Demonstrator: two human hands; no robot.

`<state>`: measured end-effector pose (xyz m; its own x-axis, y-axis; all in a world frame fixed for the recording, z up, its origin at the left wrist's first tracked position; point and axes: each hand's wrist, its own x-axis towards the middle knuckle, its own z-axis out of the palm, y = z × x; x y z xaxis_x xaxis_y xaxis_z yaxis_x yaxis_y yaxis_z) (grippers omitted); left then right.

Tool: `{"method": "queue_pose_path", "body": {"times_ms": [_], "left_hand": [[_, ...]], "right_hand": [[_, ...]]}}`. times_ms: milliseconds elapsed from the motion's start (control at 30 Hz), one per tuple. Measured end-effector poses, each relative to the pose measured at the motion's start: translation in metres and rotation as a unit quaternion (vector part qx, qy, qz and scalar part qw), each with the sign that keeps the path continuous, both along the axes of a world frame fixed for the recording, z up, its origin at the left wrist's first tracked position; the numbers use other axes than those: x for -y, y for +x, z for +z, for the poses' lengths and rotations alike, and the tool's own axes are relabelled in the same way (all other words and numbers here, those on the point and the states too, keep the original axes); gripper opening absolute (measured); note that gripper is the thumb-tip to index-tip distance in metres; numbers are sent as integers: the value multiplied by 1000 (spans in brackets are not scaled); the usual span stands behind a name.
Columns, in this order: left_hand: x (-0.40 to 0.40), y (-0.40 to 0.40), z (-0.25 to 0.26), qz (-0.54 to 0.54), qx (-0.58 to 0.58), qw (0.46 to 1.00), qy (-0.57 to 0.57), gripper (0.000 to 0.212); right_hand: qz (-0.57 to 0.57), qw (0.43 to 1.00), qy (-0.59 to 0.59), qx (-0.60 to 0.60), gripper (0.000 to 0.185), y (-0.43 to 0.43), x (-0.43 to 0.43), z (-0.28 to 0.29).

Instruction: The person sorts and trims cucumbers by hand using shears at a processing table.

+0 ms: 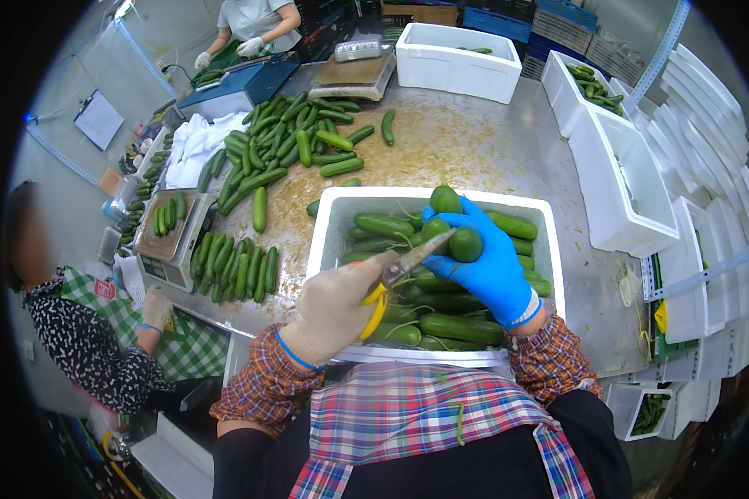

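In a beige knit glove, my left hand (337, 305) is closed around the yellow handles of a pair of scissors (419, 257). The blades point up and right, against the cucumbers in the other hand. My right hand (490, 268), in a blue glove, grips several cucumbers (466, 244), their ends turned towards me. Both hands are above a white foam box (554, 268) holding many cucumbers (459, 327), some with thin stems. A cut piece of stem (460, 424) lies on my plaid apron.
A heap of cucumbers (287, 134) covers the table's left part, beside white gloves (200, 146) and a scale (168, 227). Foam boxes (624, 181) line the right side; another (459, 68) stands at the back. One co-worker (93, 337) is at left, another (256, 25) at the far end.
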<state>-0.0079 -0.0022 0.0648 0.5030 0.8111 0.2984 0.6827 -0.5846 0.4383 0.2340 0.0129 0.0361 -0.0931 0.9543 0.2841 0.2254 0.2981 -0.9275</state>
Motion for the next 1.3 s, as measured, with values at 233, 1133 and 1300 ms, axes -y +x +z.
{"method": "queue_pose_path", "body": {"times_ms": [233,1133,1300], "left_hand": [[-16,-16,-1,90,3,995,-49,57],[-25,-7,-23,-9,70,992,105,64],[-26,-1,-22,-38,55,976,207,64]], "right_hand": [[51,997,-14,-65,51,5,1,22],[117,685,-224,-684,64,16,-1,13],[95,645,-229,-722,62,13,12,4]]}}
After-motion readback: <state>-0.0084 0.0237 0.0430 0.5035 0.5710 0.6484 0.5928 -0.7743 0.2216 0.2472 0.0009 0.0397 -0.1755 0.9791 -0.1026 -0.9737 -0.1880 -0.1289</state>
